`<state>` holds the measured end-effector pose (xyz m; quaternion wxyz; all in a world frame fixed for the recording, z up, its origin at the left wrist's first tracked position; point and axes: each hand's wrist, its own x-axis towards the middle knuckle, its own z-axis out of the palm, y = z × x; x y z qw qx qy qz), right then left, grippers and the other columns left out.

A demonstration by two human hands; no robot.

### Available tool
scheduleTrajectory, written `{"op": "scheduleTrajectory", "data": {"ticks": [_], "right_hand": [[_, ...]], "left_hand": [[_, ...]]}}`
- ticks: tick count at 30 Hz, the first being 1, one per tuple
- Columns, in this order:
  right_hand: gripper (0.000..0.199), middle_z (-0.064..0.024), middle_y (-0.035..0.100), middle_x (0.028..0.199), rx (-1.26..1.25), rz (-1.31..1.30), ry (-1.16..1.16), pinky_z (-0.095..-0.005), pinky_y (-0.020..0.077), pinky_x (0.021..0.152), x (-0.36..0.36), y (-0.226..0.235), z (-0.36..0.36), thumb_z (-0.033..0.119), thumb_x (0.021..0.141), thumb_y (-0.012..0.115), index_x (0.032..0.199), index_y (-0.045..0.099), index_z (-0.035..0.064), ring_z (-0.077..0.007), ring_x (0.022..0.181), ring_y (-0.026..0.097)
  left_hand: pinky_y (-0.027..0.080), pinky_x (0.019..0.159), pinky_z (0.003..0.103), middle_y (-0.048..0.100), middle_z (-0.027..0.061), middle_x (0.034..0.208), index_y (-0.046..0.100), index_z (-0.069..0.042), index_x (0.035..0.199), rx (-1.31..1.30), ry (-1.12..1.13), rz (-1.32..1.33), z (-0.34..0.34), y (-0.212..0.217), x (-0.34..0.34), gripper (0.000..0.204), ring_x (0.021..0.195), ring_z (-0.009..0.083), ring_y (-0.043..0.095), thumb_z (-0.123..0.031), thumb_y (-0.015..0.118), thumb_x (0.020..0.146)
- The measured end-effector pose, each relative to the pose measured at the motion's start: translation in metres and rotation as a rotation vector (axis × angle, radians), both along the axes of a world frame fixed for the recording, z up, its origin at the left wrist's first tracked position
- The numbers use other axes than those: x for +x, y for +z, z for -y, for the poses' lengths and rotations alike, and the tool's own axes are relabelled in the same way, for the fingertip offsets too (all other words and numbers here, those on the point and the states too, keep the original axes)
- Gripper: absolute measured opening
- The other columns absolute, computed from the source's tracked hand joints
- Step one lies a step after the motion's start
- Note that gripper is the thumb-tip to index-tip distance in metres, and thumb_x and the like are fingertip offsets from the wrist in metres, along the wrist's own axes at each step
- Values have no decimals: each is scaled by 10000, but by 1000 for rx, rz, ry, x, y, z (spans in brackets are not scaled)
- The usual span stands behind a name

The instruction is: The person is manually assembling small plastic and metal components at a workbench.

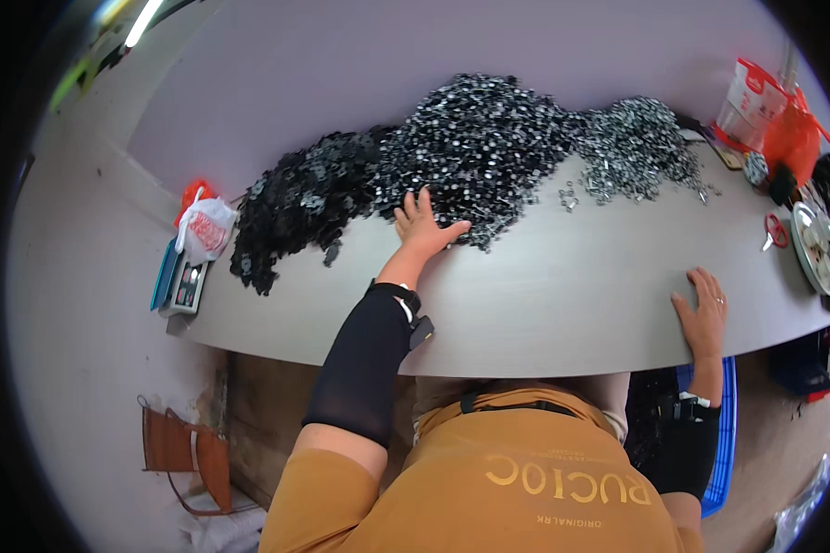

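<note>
My left hand (424, 229) reaches forward with its fingers spread and touches the near edge of a tall heap of small shiny black-and-silver pieces (484, 138). No piece shows gripped in it. To the left of that hand spreads a lower heap of flat black pieces (295, 198). Farther right lies a heap of small silver pieces (636, 138), with a few strays at its near side. My right hand (704, 313) rests open near the front edge of the pale table (544, 304), holding nothing. The exact kind of the small pieces is too fine to make out.
Red-handled scissors (776, 230) and a white plate (813, 247) lie at the right. Behind them stand a red bag (791, 138) and a red-and-white pouch (752, 101). A scale (189, 284) with a white bag (207, 229) sits at the left. Under the table stands a blue crate (729, 433).
</note>
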<state>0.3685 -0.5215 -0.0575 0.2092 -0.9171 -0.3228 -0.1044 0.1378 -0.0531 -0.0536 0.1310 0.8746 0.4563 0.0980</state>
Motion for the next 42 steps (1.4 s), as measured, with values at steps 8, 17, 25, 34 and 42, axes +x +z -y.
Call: {"op": "scheduleTrajectory", "data": {"ticks": [8, 17, 25, 34, 42], "right_hand": [[519, -114, 498, 1428, -17, -17, -2, -440, 258, 1162, 4, -2, -1, 253, 842, 689, 1314, 554, 84, -308, 1381, 379], [506, -119, 475, 1451, -53, -58, -15, -440, 259, 1160, 2, -2, -2, 192, 847, 665, 1322, 541, 70, -334, 1388, 363], [497, -126, 474, 1448, -118, -18, 0, -428, 266, 1149, 7, 0, -7, 154, 860, 623, 1338, 520, 62, -315, 1377, 381], [480, -130, 469, 1452, -123, -40, 12, -454, 253, 1152, 7, 2, -13, 242, 903, 598, 1335, 515, 50, -340, 1388, 360], [494, -135, 455, 1463, -135, -12, 30, -440, 251, 1153, 9, -1, -9, 176, 892, 594, 1362, 500, 56, -319, 1389, 364]], "left_hand": [[136, 1168, 551, 86, 220, 1595, 126, -136, 1550, -37, 5, 15, 5, 2, 1, 1216, 1449, 485, 81, -646, 781, 662], [257, 1085, 588, 200, 169, 1580, 260, -202, 1532, 469, -255, 192, -60, 41, -86, 933, 1416, 425, 238, -344, 773, 765], [289, 1081, 625, 117, 145, 1601, 192, -361, 1536, 102, 343, -96, -173, 53, -140, 976, 1424, 519, 103, -433, 784, 764], [235, 1118, 532, 205, 203, 1510, 242, -251, 1522, 177, 141, 3, -147, 16, -159, 882, 1295, 468, 200, -233, 736, 792], [221, 1125, 491, 313, 195, 1418, 353, -206, 1444, 202, 43, -15, -82, 20, -146, 779, 1284, 420, 263, -229, 739, 769]]}}
